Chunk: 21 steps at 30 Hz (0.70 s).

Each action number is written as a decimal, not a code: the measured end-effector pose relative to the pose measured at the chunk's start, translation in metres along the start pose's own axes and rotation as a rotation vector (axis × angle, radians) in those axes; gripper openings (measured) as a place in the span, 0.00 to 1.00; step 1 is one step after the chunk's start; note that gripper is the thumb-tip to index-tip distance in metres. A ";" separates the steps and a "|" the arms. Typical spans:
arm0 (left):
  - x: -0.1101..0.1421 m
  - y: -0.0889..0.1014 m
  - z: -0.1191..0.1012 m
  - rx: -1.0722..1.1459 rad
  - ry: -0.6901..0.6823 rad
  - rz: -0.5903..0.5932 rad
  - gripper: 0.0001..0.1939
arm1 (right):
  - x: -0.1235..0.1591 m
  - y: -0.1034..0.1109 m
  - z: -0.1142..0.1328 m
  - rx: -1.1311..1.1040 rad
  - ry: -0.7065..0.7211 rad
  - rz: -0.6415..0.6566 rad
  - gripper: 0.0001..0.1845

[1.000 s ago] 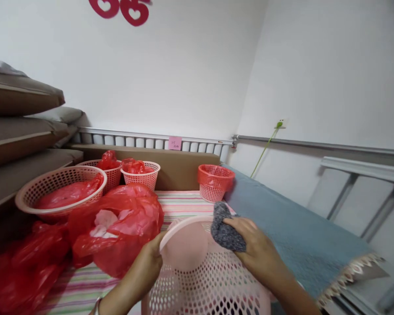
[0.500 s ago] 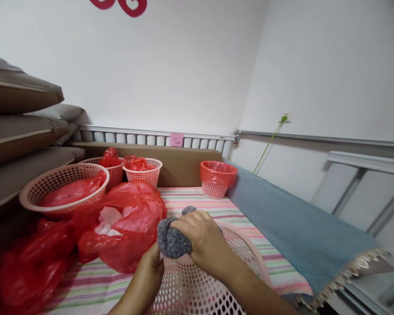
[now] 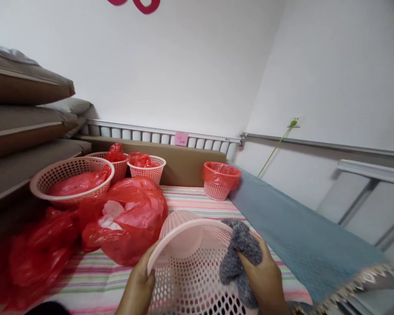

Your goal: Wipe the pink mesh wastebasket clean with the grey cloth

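A pink plastic basket (image 3: 187, 258) with a mesh of holes is tilted, its opening turned toward me. My left hand (image 3: 141, 280) grips its rim on the left side, thumb inside the opening. In my right hand (image 3: 264, 273) is a grey cloth (image 3: 238, 253), bunched and draped over the basket's right rim, part of it hanging inside. The fingers of my right hand are wrapped around the cloth; some are hidden behind it. Left of the basket lies an open red plastic bag (image 3: 131, 218) with white material inside.
Several pink baskets with red bags stand behind, including a wide basket (image 3: 39, 188) at left and a red-lined basket (image 3: 216, 192) at right. Grey cushions (image 3: 26, 131) are stacked at left. A blue-covered panel (image 3: 282, 223) borders the striped sheet (image 3: 190, 194) on the right.
The basket has been raised and tilted toward me. My right hand has carried the grey cloth right, to the rim. My left hand is now on the left rim.
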State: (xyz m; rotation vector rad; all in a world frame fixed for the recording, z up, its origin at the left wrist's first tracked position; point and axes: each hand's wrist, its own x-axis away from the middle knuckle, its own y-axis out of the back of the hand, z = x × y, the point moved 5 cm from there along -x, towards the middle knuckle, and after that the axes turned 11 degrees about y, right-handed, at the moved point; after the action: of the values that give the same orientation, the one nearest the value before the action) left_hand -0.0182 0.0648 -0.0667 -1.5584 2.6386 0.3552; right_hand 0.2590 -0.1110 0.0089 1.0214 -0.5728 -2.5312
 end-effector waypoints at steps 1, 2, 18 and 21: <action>0.004 0.000 0.005 -0.041 -0.011 0.012 0.29 | 0.006 0.001 -0.004 -0.005 -0.004 -0.030 0.33; 0.007 0.001 0.006 -0.085 -0.024 0.019 0.29 | 0.009 0.001 -0.006 -0.013 0.010 -0.050 0.32; -0.008 -0.007 -0.188 -0.464 -0.322 0.281 0.31 | -0.032 -0.018 0.171 -0.159 0.881 0.345 0.27; -0.034 0.000 -0.172 -0.547 -0.251 0.211 0.30 | -0.054 -0.051 0.178 -0.255 0.724 0.587 0.23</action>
State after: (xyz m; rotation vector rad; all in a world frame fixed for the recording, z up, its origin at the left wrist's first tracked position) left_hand 0.0096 0.0554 0.1059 -1.2187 2.6328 1.2830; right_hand 0.1603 -0.0006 0.1322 1.3212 -0.2637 -1.5352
